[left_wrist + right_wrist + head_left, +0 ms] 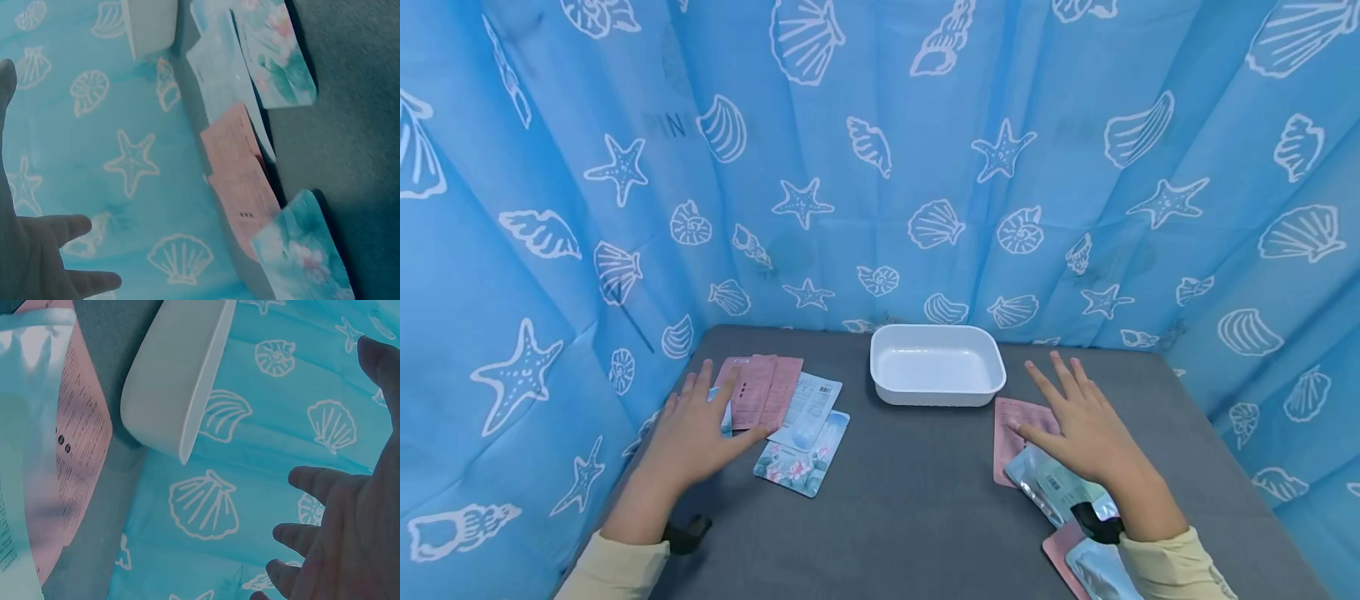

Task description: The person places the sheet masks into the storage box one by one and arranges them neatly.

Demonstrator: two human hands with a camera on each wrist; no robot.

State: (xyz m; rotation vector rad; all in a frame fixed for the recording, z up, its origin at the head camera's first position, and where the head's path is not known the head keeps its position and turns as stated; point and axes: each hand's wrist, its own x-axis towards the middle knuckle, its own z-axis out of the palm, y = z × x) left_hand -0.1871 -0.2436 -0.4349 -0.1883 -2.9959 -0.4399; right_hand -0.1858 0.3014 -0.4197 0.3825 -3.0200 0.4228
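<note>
My left hand (688, 442) is spread over the left group of flat sheet-mask-like packets, holding nothing. Beneath and beside it lie pink packets (781, 387), a pale blue packet (808, 407) and a floral blue-green packet (808, 461), partly overlapping. On the other side my right hand (1093, 437) hovers with fingers apart, also without anything in it. Around it are a pink packet (1006, 437), a shiny light blue-green packet (1060, 487), another pink packet (1060, 546) and a pale blue one (1097, 568). The hand and forearm hide parts of that group.
A white rectangular tub (936, 398) stands at the back middle of the grey table (910, 517). Behind and along both sides hangs a blue curtain (880, 242) with white shells and starfish. Black bands (685, 533) are on both wrists.
</note>
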